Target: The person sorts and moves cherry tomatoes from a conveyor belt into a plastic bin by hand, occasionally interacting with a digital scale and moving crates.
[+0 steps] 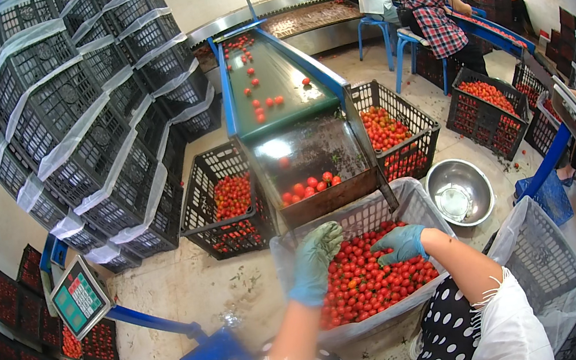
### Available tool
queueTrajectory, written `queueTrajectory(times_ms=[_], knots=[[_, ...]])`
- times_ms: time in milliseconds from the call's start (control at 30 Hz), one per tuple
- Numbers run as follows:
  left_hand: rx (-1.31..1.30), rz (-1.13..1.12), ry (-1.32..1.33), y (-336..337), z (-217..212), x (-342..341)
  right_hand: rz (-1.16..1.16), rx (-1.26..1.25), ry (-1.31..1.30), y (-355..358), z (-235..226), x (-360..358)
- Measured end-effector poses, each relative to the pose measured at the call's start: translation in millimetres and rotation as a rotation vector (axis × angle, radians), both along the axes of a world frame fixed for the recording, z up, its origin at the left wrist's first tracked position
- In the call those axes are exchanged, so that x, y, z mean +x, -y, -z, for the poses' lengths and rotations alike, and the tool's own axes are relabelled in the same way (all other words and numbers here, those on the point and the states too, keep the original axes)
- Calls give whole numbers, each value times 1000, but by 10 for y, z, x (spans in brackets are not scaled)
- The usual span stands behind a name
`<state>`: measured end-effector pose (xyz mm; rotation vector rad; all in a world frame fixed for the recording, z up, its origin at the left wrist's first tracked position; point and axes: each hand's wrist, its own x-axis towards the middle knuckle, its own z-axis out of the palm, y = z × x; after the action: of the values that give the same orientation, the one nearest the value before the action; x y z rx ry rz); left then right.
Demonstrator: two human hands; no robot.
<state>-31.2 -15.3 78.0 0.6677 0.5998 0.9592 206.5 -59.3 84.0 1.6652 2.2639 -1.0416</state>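
Cherry tomatoes (368, 279) fill much of a crate lined with pale plastic (293, 268), which stands right in front of me. My left hand (317, 258), in a blue glove with soiled fingers, is raised over the crate's left side. Its fingers curl together, and whatever they hold is hidden. In a blue glove too, my right hand (400, 244) hovers at the right side of the heap, fingers stretched toward the tomatoes and thumb apart. Several tomatoes lie at the lower lip of the metal chute (321, 208), just beyond my hands.
Behind the chute a green conveyor belt (279, 118) carries scattered tomatoes. Black crates of tomatoes flank it, left (224, 222) and right (400, 142). A steel bowl (479, 204) and a lined crate (534, 256) stand right; a scale (83, 297) and stacked crates (75, 129) left. Co-workers (436, 1) sit far right.
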Motion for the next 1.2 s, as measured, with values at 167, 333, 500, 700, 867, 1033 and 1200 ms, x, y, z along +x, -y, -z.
queueTrajectory(times_ms=[167,333,500,700,867,1033,1200], knots=[[-20,-16,22,39,-75,41,-3,-4,2,12,-20,4],[-2,-2,24,15,-25,25,-10,-6,2,5,-38,-5],[-12,-5,19,19,-22,40,-20,14,-7,8,-5,13],[25,16,-6,-13,66,8,-19,20,0,32,-78,-13],[24,20,1,-14,77,-1,-11,6,-3,22,-67,-11],[0,2,18,29,-15,37,0,-3,-4,30,-68,5],[-1,-8,24,34,-46,27,-24,24,8,24,-76,-17]])
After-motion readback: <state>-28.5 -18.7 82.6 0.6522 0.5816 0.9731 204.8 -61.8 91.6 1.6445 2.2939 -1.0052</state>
